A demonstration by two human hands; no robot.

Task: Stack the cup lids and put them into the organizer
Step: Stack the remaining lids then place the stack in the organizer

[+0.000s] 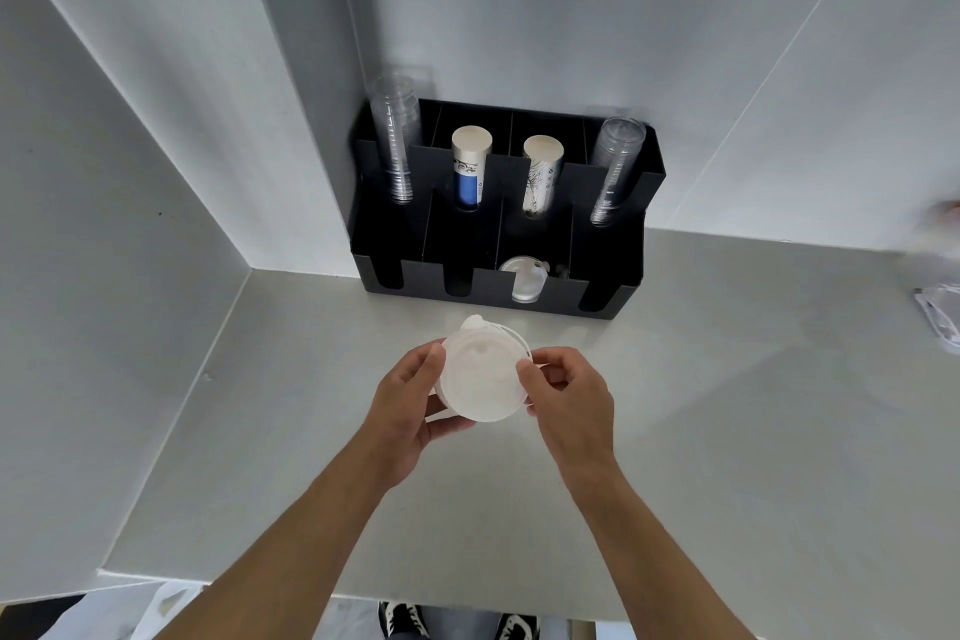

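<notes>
A small stack of clear plastic cup lids [480,374] hovers above the grey counter, held between both hands. My left hand [410,405] cups its left side and underside. My right hand [566,392] pinches its right rim with thumb and fingers. Behind them stands a black organizer [608,299] against the wall. Its third front slot from the left holds a few clear lids [525,278]. The other front slots look dark and their contents cannot be made out.
The organizer's back row holds clear cup stacks [397,140] [613,166] and two paper cup stacks [470,169] [540,177]. More clear lids [937,314] lie at the counter's far right edge, blurred. White walls close the left and back; the counter's front edge is near my feet.
</notes>
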